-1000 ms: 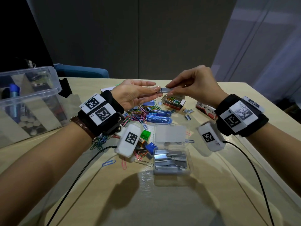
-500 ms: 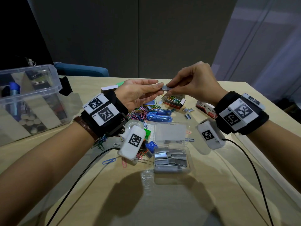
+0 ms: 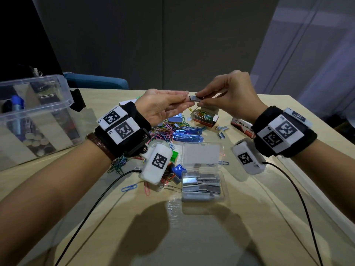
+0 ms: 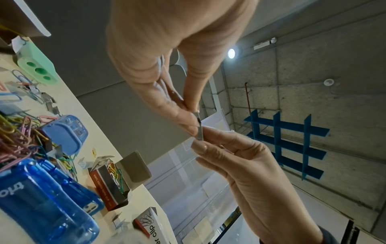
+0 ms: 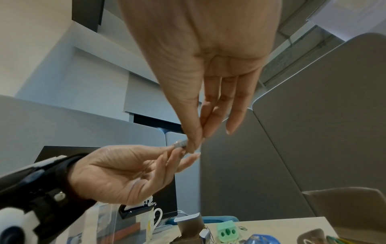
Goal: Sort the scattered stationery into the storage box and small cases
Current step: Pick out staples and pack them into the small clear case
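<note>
A short grey strip of staples (image 3: 194, 98) hangs in the air above the pile, held at both ends. My left hand (image 3: 186, 97) pinches its left end between thumb and fingertips, and my right hand (image 3: 201, 98) pinches the right end. The left wrist view shows the strip (image 4: 200, 130) edge-on between the two hands. In the right wrist view the strip (image 5: 181, 144) peeks out between the pinching fingers. A small clear case (image 3: 222, 189) lies open near me, holding several staple strips. The clear storage box (image 3: 63, 96) stands at the left.
Coloured paper clips (image 3: 165, 131) lie heaped under my left hand beside two blue staplers (image 3: 188, 138). An open paper clip carton (image 3: 204, 119), a closed one (image 3: 243, 128) and loose staples (image 3: 221, 131) lie further right. A green sharpener (image 4: 37, 69) sits at the back.
Both hands have kept their pinch on the staple strip and lifted it slightly higher above the pile. Nothing on the table has moved.
</note>
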